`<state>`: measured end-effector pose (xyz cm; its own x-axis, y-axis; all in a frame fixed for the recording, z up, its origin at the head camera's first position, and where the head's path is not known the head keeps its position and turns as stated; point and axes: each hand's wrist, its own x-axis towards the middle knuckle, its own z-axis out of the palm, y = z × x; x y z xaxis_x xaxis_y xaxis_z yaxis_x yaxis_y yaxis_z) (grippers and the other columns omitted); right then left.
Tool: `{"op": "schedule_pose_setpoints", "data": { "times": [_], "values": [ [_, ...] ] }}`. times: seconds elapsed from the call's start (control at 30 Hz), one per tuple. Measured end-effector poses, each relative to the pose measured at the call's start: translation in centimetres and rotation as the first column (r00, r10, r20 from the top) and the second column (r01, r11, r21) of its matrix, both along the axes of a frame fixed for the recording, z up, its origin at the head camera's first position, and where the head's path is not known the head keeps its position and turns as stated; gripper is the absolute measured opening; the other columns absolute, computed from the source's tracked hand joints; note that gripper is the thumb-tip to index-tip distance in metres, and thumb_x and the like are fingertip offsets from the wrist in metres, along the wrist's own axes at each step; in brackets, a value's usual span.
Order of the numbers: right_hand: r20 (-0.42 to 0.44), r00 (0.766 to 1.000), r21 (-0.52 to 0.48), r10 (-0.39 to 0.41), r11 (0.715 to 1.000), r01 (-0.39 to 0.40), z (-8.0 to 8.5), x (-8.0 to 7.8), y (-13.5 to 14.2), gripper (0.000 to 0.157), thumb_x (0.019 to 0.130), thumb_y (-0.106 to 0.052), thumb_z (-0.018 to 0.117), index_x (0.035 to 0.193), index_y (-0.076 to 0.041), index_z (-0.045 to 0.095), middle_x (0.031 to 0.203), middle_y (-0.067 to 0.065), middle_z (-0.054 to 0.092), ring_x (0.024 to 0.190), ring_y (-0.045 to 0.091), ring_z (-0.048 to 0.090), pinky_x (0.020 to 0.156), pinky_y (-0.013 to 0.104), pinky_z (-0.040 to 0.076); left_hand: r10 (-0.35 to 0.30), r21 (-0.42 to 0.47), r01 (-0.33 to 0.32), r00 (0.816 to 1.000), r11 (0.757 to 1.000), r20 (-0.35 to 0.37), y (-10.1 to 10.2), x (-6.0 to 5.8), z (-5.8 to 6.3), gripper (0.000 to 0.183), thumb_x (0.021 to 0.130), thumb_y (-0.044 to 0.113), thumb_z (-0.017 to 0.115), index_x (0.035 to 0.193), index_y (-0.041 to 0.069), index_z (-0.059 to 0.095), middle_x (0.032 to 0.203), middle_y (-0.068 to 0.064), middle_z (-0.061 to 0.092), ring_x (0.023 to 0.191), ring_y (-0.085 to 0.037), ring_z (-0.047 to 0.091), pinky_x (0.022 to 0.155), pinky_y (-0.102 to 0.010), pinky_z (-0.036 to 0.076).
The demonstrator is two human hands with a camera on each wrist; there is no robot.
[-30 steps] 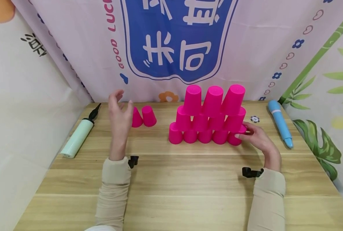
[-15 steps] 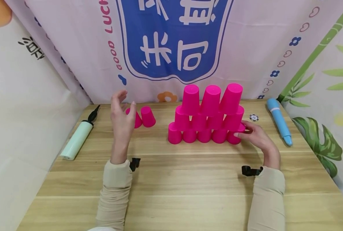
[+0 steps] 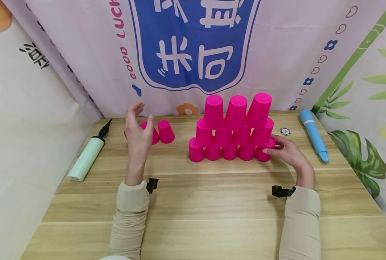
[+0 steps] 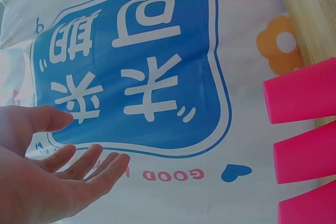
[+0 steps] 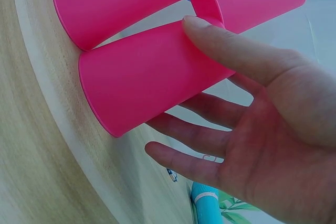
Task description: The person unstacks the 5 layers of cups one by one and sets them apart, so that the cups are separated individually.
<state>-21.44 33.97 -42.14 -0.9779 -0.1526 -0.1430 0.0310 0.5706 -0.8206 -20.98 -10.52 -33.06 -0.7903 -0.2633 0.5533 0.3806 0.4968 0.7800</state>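
Upside-down pink plastic cups stand as a stepped wall in the head view: a bottom row of several cups [image 3: 213, 153], a second row [image 3: 223, 137] and three cups on top [image 3: 236, 113]. My right hand [image 3: 289, 153] is at the bottom row's right end. Its thumb lies on the near side of the end cup [image 5: 147, 77], with fingers behind it. My left hand [image 3: 138, 135] hangs in front of the loose cups, fingers spread and slightly bent, holding nothing. Two loose cups [image 3: 166, 132] show beside it, and a third is mostly hidden; the left wrist view shows three cups [image 4: 302, 153].
A pale green hand pump [image 3: 87, 159] lies at the table's left edge. On the right are a blue pen-shaped object [image 3: 314, 135] and a small poker chip [image 3: 285, 131]. A printed cloth [image 3: 277, 54] hangs behind the wooden table [image 3: 209, 209].
My left hand has shifted slightly right and down, partly uncovering the third loose cup. The right hand stays on the end cup, and the stack stands as before. The head view has drifted slightly.
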Motion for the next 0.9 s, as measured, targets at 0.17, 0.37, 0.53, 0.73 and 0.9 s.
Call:
{"op": "schedule_pose_setpoints", "data": {
  "times": [0.17,0.37,0.53,0.73,0.9],
  "values": [
    [0.008,1.000,0.000,-0.002,1.000,0.002,0.05,0.02,-0.06,0.077,0.089,-0.034,0.069,0.151,-0.009,0.030,0.144,0.021,0.039,0.127,0.042,0.038,0.102,0.057,0.037,-0.012,-0.001,0.012,1.000,1.000,-0.004,0.05,-0.07,-0.07,0.044,0.093,0.006,0.060,0.134,0.002,0.044,0.134,-0.010,0.050,0.126,-0.018,0.047,0.100,-0.039,0.046],
    [0.013,1.000,0.007,-0.009,1.000,0.009,0.05,-0.02,-0.01,0.079,0.088,-0.037,0.069,0.151,-0.009,0.030,0.145,0.021,0.038,0.127,0.043,0.037,0.102,0.058,0.036,-0.026,0.000,0.026,1.000,1.000,0.013,0.11,-0.11,-0.10,0.045,0.093,0.006,0.060,0.135,0.004,0.044,0.134,-0.009,0.050,0.126,-0.016,0.046,0.100,-0.038,0.045],
    [0.014,1.000,-0.006,-0.003,1.000,0.003,0.07,0.01,-0.06,0.078,0.089,-0.034,0.069,0.151,-0.010,0.029,0.145,0.021,0.038,0.128,0.042,0.036,0.102,0.058,0.037,-0.041,0.007,0.041,0.999,0.999,0.023,0.31,-0.21,-0.11,0.045,0.093,0.005,0.060,0.135,0.004,0.044,0.133,-0.008,0.051,0.126,-0.017,0.047,0.099,-0.036,0.046],
    [-0.004,1.000,-0.002,0.006,1.000,-0.006,0.06,0.05,-0.02,0.077,0.089,-0.035,0.069,0.151,-0.009,0.030,0.143,0.022,0.040,0.126,0.042,0.038,0.102,0.057,0.037,-0.066,-0.008,0.066,0.998,0.998,0.016,0.61,-0.35,-0.36,0.044,0.093,0.004,0.059,0.133,0.002,0.044,0.131,-0.010,0.053,0.124,-0.023,0.050,0.097,-0.041,0.047],
    [-0.005,1.000,0.002,0.001,1.000,-0.001,0.15,0.02,-0.07,0.077,0.089,-0.037,0.068,0.150,-0.008,0.031,0.142,0.021,0.041,0.126,0.042,0.039,0.102,0.057,0.037,-0.097,-0.040,0.098,0.995,0.994,0.028,0.95,-0.53,-0.76,0.042,0.093,0.005,0.059,0.132,0.000,0.045,0.128,-0.012,0.056,0.121,-0.023,0.053,0.095,-0.040,0.049]
  ]
}}
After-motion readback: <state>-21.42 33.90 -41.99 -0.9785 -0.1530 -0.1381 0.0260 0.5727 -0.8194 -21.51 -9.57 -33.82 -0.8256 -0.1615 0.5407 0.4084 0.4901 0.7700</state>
